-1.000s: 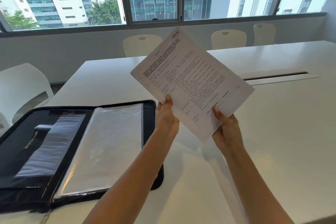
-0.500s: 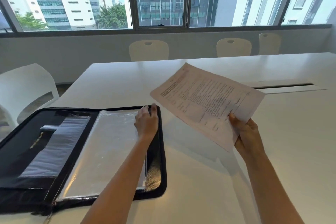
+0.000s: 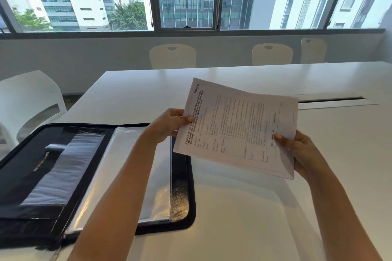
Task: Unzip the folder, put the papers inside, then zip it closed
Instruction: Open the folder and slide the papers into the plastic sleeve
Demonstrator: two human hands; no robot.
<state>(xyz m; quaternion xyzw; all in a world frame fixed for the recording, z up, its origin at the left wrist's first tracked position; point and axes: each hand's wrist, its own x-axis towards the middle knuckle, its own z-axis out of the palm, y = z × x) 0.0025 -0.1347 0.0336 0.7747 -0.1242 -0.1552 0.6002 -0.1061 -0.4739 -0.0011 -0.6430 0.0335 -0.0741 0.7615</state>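
The black zip folder point(image 3: 25, 167) lies open on the white table point(image 3: 254, 207) at the left, clear plastic sleeves point(image 3: 118, 176) on its right half. A printed stack of papers point(image 3: 237, 127) hangs in the air just right of the folder. My left hand point(image 3: 169, 124) pinches the papers' left edge, above the folder's right rim. My right hand point(image 3: 297, 150) grips their lower right corner over bare table.
A white chair point(image 3: 29, 99) stands at the table's left. Three cream chairs point(image 3: 172, 56) line the far side under the windows. A cable slot point(image 3: 331, 99) runs across the table at the right.
My left hand has lifted off the folder's sleeve and taken the papers' left edge. The papers have swung left and closer to the folder.
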